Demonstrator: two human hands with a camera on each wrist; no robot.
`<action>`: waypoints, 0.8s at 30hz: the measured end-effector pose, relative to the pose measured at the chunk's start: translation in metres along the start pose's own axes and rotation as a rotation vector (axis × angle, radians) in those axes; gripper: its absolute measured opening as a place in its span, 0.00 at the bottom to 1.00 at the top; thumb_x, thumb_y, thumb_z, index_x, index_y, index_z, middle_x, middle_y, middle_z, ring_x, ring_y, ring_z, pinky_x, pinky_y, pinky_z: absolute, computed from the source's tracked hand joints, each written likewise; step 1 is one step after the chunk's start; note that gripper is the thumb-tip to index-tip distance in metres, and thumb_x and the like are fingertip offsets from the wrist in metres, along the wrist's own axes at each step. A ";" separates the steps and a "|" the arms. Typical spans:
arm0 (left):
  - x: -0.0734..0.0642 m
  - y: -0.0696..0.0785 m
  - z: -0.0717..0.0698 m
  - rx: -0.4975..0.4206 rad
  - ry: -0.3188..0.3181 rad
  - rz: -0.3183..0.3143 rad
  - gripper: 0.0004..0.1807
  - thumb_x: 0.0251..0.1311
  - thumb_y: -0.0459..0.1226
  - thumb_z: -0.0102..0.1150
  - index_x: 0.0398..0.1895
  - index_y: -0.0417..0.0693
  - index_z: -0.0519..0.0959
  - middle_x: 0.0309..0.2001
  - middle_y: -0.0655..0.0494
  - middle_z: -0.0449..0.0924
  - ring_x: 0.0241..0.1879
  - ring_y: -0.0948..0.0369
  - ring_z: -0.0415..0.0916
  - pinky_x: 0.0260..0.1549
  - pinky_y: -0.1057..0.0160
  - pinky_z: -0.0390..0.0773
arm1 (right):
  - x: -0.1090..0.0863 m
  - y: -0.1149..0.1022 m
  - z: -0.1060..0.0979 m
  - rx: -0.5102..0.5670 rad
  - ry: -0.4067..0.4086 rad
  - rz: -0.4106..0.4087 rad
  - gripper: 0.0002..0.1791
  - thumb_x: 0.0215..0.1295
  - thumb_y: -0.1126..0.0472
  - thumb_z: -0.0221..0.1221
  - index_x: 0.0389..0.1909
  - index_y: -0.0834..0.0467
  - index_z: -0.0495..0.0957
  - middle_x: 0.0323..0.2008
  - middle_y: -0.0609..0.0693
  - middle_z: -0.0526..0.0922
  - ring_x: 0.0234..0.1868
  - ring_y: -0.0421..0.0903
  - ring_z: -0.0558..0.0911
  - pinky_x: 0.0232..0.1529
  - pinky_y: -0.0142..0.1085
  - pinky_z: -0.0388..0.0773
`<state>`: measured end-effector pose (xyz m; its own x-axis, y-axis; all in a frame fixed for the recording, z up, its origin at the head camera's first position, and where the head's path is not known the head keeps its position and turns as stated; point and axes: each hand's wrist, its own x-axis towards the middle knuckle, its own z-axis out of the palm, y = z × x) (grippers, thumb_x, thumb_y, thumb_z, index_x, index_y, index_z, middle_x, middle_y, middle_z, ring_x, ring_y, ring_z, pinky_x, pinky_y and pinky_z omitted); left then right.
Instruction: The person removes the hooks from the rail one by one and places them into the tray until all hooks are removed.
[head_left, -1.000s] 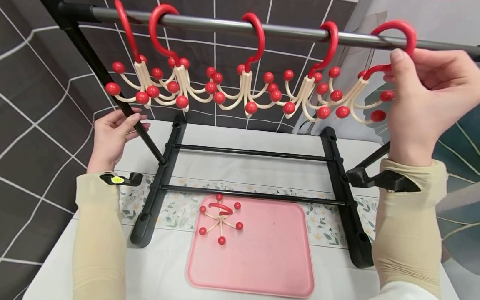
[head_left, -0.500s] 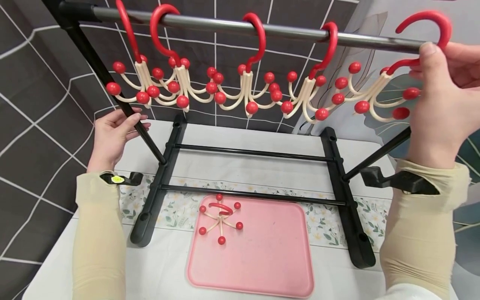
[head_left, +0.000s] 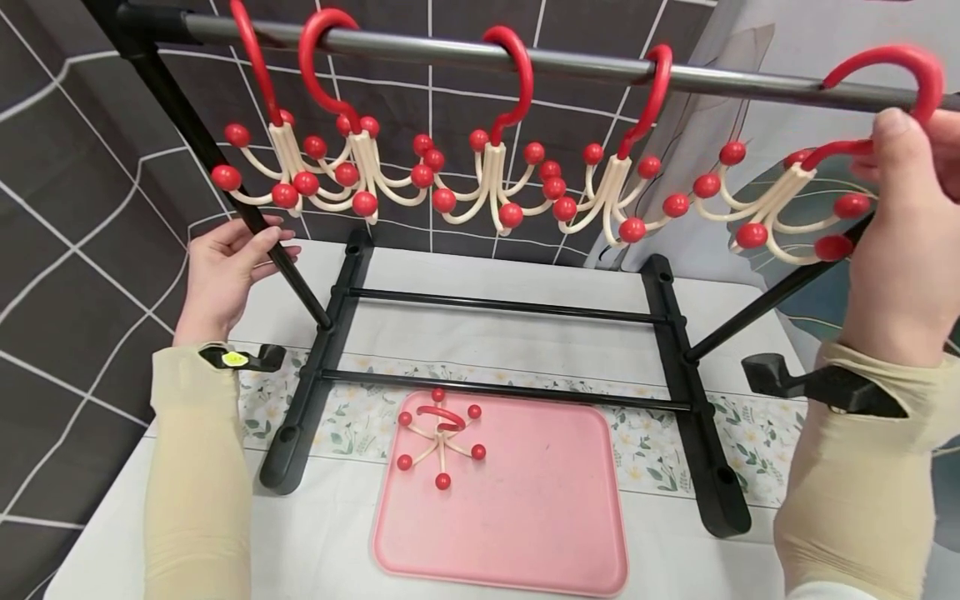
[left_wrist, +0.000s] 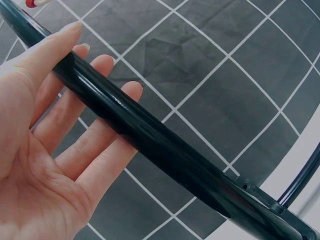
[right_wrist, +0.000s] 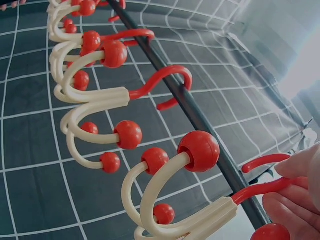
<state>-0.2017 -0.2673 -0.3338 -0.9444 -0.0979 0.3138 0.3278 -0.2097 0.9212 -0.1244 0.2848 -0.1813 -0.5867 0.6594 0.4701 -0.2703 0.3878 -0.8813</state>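
Observation:
At the far right of the head view, my right hand pinches the red hook of a multi-arm hanger with cream arms and red ball tips. That hook curves over the top bar of a black rack, its tip behind the bar. My left hand holds the rack's left post, thumb in front and fingers behind. Several matching hangers hang along the bar; the nearest to the held one shows in the right wrist view. One more hanger stands on a pink tray.
The rack's feet and two lower crossbars stand on a white table with a floral strip. Dark tiled wall rises behind and on the left. A pale curtain is at the right.
My right hand has carried the hanger rightward along the bar; its hook rose, then came down slightly. The neighbouring hanger has swung a little. My left hand has stayed put.

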 end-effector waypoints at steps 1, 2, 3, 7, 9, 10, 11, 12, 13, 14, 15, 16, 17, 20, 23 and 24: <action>0.000 0.000 0.000 0.001 0.000 0.001 0.20 0.64 0.28 0.67 0.54 0.22 0.77 0.40 0.44 0.86 0.36 0.55 0.88 0.42 0.62 0.85 | -0.002 0.001 -0.001 -0.006 0.003 0.003 0.16 0.69 0.51 0.66 0.54 0.51 0.83 0.51 0.47 0.85 0.50 0.38 0.83 0.50 0.25 0.74; 0.000 0.000 0.000 0.001 0.000 0.002 0.20 0.64 0.28 0.67 0.54 0.22 0.77 0.40 0.44 0.86 0.36 0.55 0.88 0.42 0.62 0.85 | -0.004 0.003 -0.003 -0.016 0.008 0.003 0.16 0.69 0.51 0.66 0.54 0.51 0.83 0.51 0.47 0.85 0.49 0.38 0.83 0.48 0.24 0.74; 0.000 0.000 0.000 0.002 0.000 0.002 0.19 0.64 0.28 0.67 0.54 0.22 0.77 0.40 0.44 0.86 0.36 0.55 0.88 0.42 0.62 0.85 | -0.006 0.004 -0.004 -0.017 0.015 -0.001 0.16 0.69 0.52 0.67 0.54 0.51 0.84 0.50 0.47 0.86 0.48 0.38 0.84 0.49 0.26 0.74; 0.000 -0.001 -0.001 0.009 0.004 0.001 0.16 0.64 0.28 0.67 0.52 0.26 0.80 0.40 0.45 0.86 0.36 0.55 0.88 0.41 0.63 0.85 | -0.018 0.013 -0.008 -0.037 0.049 -0.053 0.16 0.66 0.53 0.69 0.51 0.54 0.85 0.45 0.50 0.87 0.43 0.39 0.86 0.47 0.28 0.75; 0.001 0.000 0.000 0.012 0.007 0.001 0.16 0.64 0.28 0.67 0.52 0.27 0.80 0.39 0.45 0.86 0.35 0.56 0.88 0.41 0.63 0.85 | -0.023 0.019 -0.010 -0.012 0.053 -0.093 0.16 0.64 0.55 0.71 0.49 0.58 0.86 0.43 0.52 0.88 0.39 0.40 0.87 0.43 0.28 0.77; 0.001 0.000 0.000 0.013 0.007 0.001 0.16 0.64 0.28 0.67 0.52 0.26 0.80 0.39 0.45 0.86 0.35 0.56 0.88 0.41 0.63 0.85 | -0.026 0.022 -0.010 0.019 0.049 -0.119 0.15 0.62 0.57 0.72 0.47 0.60 0.86 0.42 0.54 0.88 0.38 0.41 0.87 0.43 0.28 0.77; 0.001 0.000 0.000 0.016 0.008 0.002 0.17 0.64 0.28 0.67 0.52 0.26 0.80 0.39 0.45 0.86 0.35 0.56 0.88 0.40 0.63 0.85 | -0.029 0.026 -0.010 0.049 0.041 -0.149 0.15 0.61 0.59 0.73 0.46 0.62 0.86 0.41 0.54 0.88 0.37 0.41 0.87 0.43 0.27 0.78; 0.001 0.000 0.000 0.017 0.007 0.003 0.17 0.64 0.28 0.67 0.53 0.25 0.79 0.39 0.45 0.86 0.34 0.56 0.88 0.40 0.63 0.85 | -0.032 0.030 -0.010 0.078 0.032 -0.183 0.14 0.60 0.61 0.73 0.44 0.64 0.86 0.39 0.55 0.88 0.36 0.41 0.87 0.43 0.27 0.78; 0.002 0.001 0.000 0.015 0.008 0.002 0.17 0.63 0.28 0.67 0.53 0.25 0.79 0.39 0.45 0.86 0.34 0.55 0.88 0.40 0.63 0.85 | -0.035 0.033 -0.010 0.100 0.018 -0.221 0.14 0.59 0.63 0.74 0.42 0.67 0.86 0.38 0.56 0.88 0.34 0.41 0.87 0.42 0.27 0.79; 0.002 0.001 0.000 0.015 0.008 0.001 0.17 0.63 0.28 0.67 0.53 0.25 0.79 0.39 0.45 0.86 0.34 0.55 0.88 0.40 0.63 0.85 | -0.038 0.037 -0.009 0.111 0.001 -0.258 0.14 0.58 0.64 0.74 0.41 0.69 0.86 0.36 0.56 0.88 0.32 0.41 0.87 0.40 0.27 0.79; 0.002 0.001 0.000 0.016 0.009 0.000 0.18 0.63 0.28 0.67 0.53 0.25 0.79 0.39 0.45 0.86 0.34 0.55 0.88 0.40 0.63 0.85 | -0.042 0.041 -0.008 0.116 -0.019 -0.294 0.14 0.58 0.66 0.74 0.39 0.70 0.85 0.35 0.56 0.88 0.31 0.40 0.86 0.40 0.27 0.80; 0.002 0.001 0.000 0.019 0.008 0.000 0.18 0.63 0.28 0.67 0.53 0.25 0.79 0.39 0.45 0.86 0.34 0.55 0.88 0.40 0.63 0.85 | -0.047 0.045 -0.007 0.124 -0.042 -0.328 0.13 0.57 0.67 0.74 0.38 0.72 0.85 0.34 0.57 0.88 0.31 0.40 0.86 0.39 0.26 0.80; 0.002 0.001 0.000 0.021 0.009 -0.001 0.17 0.64 0.28 0.67 0.53 0.26 0.79 0.39 0.45 0.86 0.34 0.55 0.88 0.40 0.63 0.85 | -0.051 0.048 -0.006 0.114 -0.063 -0.350 0.13 0.57 0.67 0.74 0.38 0.73 0.85 0.34 0.56 0.88 0.30 0.39 0.86 0.38 0.26 0.80; 0.002 0.001 0.000 0.019 0.009 -0.005 0.16 0.64 0.28 0.67 0.52 0.27 0.80 0.39 0.44 0.86 0.35 0.55 0.88 0.41 0.63 0.85 | -0.064 0.057 -0.002 0.104 -0.141 -0.357 0.12 0.56 0.69 0.74 0.38 0.74 0.86 0.34 0.57 0.89 0.29 0.38 0.86 0.37 0.26 0.81; 0.001 0.000 0.000 0.017 0.012 -0.010 0.15 0.64 0.28 0.67 0.51 0.28 0.81 0.39 0.44 0.86 0.35 0.55 0.88 0.41 0.63 0.85 | -0.076 0.061 -0.001 0.101 -0.213 -0.324 0.12 0.57 0.71 0.73 0.40 0.74 0.85 0.34 0.56 0.89 0.30 0.38 0.87 0.38 0.26 0.82; 0.001 0.000 0.000 0.015 0.013 -0.011 0.16 0.63 0.28 0.68 0.51 0.28 0.81 0.39 0.44 0.86 0.35 0.55 0.88 0.40 0.63 0.85 | -0.080 0.062 -0.001 0.097 -0.234 -0.308 0.12 0.57 0.72 0.72 0.40 0.73 0.86 0.34 0.55 0.89 0.30 0.38 0.87 0.38 0.26 0.82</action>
<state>-0.2025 -0.2670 -0.3332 -0.9474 -0.1083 0.3011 0.3173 -0.1958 0.9279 -0.0939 0.2570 -0.2736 -0.6220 0.3532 0.6988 -0.5247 0.4744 -0.7068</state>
